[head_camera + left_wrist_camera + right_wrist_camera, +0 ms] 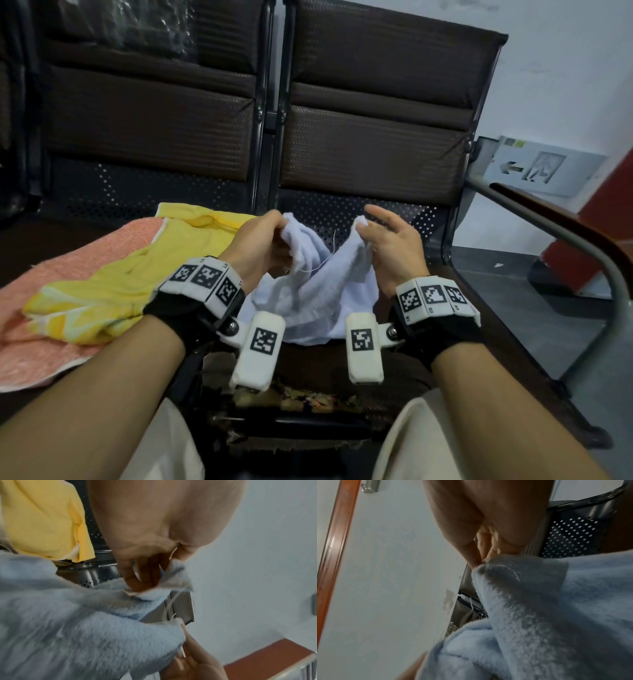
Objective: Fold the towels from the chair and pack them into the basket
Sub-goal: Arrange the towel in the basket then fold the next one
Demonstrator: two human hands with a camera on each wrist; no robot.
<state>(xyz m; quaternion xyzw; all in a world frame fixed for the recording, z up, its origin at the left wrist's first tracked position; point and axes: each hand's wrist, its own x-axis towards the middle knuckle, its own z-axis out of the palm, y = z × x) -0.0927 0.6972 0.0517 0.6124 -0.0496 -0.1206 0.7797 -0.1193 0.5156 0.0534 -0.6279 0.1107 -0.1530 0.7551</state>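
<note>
A pale blue towel (308,291) hangs bunched between my two hands above the right seat of the dark chair (373,147). My left hand (270,236) grips one upper corner of the blue towel (68,622) with curled fingers (142,577). My right hand (373,233) pinches the other corner between thumb and forefinger, its other fingers spread. In the right wrist view the blue towel (547,608) fills the lower right, and my right hand (481,559) nips its corner. A yellow towel (120,281) (42,520) lies crumpled over an orange-pink towel (51,308) on the left seat. No basket is in view.
A grey metal armrest (565,240) curves down at the right of the chair. Beyond it are a pale wall with an exit sign (544,168) and grey floor (534,308). My knees in light trousers (428,435) are at the bottom edge.
</note>
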